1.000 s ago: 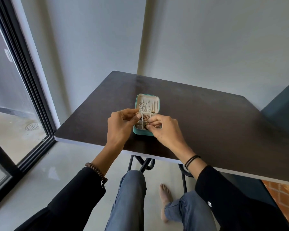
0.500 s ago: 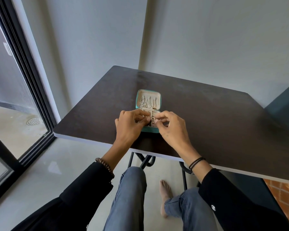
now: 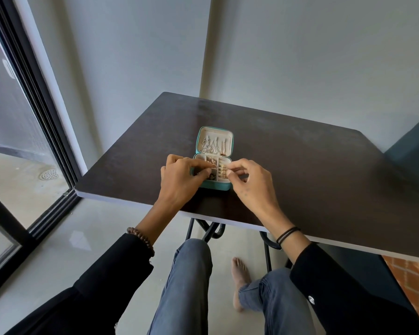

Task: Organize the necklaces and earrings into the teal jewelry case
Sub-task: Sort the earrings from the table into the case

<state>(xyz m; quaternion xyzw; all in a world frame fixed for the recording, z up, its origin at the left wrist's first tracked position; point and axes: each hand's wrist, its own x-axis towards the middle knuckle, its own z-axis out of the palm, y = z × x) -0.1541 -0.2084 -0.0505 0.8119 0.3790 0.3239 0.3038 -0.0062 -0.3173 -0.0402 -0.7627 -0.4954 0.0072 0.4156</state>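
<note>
The teal jewelry case (image 3: 214,187) lies open near the front left of the dark table (image 3: 312,170). Its raised lid (image 3: 230,137) holds several silver necklaces (image 3: 209,145). The base has cream compartments with small earrings (image 3: 212,162) and a roll of gold rings (image 3: 222,170). My left hand (image 3: 179,180) covers the base's left side, thumb and forefinger pinching a small gold piece over a compartment. My right hand (image 3: 249,184) sits at the case's right side, fingertips pinched at its right wall beside the rings.
The table stands in a corner between two grey walls. A glass sliding door (image 3: 17,146) runs along the left. My knees and a bare foot (image 3: 240,279) are below the table's front edge, next to black metal legs (image 3: 211,232).
The pale strip both hands held upright over the case is no longer raised. My hands have drawn slightly apart, uncovering the ring roll and the compartments.
</note>
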